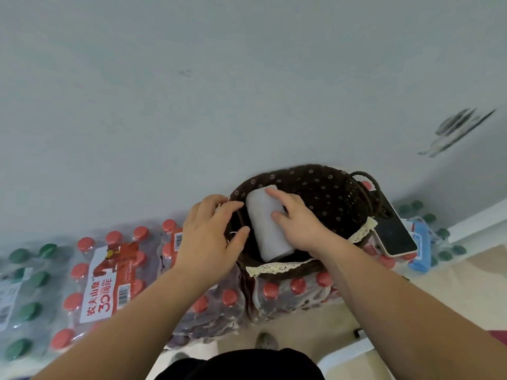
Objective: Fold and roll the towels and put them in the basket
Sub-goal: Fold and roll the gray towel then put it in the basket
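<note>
well, starting at the far left, shrink-wrapped packs of green-capped bottles (24, 283) are lining the foot of the wall. next to them the red-capped bottle pack (104, 272) is running under my arms. the basket seems to be sitting on top of that stack, which is putting it within easy reach. my left hand (211, 234) is curling its fingers and thumb round the left rim of the basket (329, 187) and pinching the edge, i think to steady it and stop the soft wall folding in while i am loading. the rolled towel (267, 229) is lying inside the basket against that left wall, one end pointing at me. my right hand (296, 218) is gripping it from the right, thumb on top and a finger stretching along the far end, probably so the roll is not springing open as it settles. further right, a phone (395, 229) is leaning by the basket's handle side, touching it as far as i can tell.
</note>
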`<state>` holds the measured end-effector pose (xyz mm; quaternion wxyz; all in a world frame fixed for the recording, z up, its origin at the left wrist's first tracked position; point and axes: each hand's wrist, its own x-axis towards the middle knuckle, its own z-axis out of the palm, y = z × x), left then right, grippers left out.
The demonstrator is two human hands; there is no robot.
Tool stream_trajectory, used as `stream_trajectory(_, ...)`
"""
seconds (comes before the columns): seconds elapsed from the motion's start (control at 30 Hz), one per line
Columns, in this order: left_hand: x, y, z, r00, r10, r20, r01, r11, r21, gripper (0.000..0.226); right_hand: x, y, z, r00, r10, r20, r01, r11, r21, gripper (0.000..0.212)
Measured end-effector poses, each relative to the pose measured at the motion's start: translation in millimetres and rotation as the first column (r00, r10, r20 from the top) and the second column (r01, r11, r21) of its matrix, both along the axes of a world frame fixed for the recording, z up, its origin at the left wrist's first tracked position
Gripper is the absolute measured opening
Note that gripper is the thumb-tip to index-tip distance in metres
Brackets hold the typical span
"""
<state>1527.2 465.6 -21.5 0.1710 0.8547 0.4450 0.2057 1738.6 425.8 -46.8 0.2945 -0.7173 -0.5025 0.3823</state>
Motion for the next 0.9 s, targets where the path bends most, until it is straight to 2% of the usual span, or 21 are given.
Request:
stream_trajectory(0.1,-4,2,-3,0.999,0.001,-0.037,-0.002,1.0,-0.029,0.055,-8,10,-15,0.978,0.183,0.096,-0.174,0.98,-0.096,0.06)
stream_trajectory(0.17,-6,3,-6,0.997,-0.026,-0.074,0.024,0.999,-0.035,0.055,-8,12,-22,0.907,0.277,0.318,-0.237,0.958,-0.161,0.062)
stream_trajectory(0.23,-8,4,-11,0.992,-0.056,-0.112,0.054,0.998,-0.028,0.056,-8,10,-19,0.732,0.309,0.607,-0.251,0.951,-0.182,0.063)
stream_trajectory(0.3,-9,3,-16,0.988,-0.068,-0.139,0.065,0.998,-0.026,0.057,-7,6,-12,0.576,0.302,0.76,-0.326,0.937,-0.126,0.063)
stream_trajectory(0.37,-9,2,-19,0.985,-0.071,-0.16,0.067,0.997,-0.031,0.059,-10,3,-7,0.513,0.366,0.776,-0.453,0.884,-0.118,0.066)
stream_trajectory(0.43,-9,1,-21,0.985,-0.072,-0.159,0.067,0.997,-0.036,0.059,-15,4,-6,0.442,0.485,0.754,-0.545,0.813,-0.203,0.076)
stream_trajectory(0.5,-8,1,-21,0.985,-0.069,-0.161,0.063,0.997,-0.041,0.059,-18,7,-12,0.397,0.571,0.719,-0.555,0.773,-0.308,0.083)
stream_trajectory(0.6,-8,2,-21,0.982,-0.069,-0.174,0.063,0.997,-0.041,0.059,-13,13,-18,0.403,0.628,0.666,-0.536,0.751,-0.385,0.092)
stream_trajectory(0.73,-10,5,-24,0.978,-0.077,-0.193,0.071,0.997,-0.038,0.061,-14,18,-22,0.429,0.686,0.588,-0.532,0.718,-0.449,0.082)
stream_trajectory(0.9,-9,4,-28,0.977,-0.083,-0.197,0.074,0.996,-0.053,0.062,-17,22,-24,0.477,0.699,0.533,-0.539,0.712,-0.45,0.08)
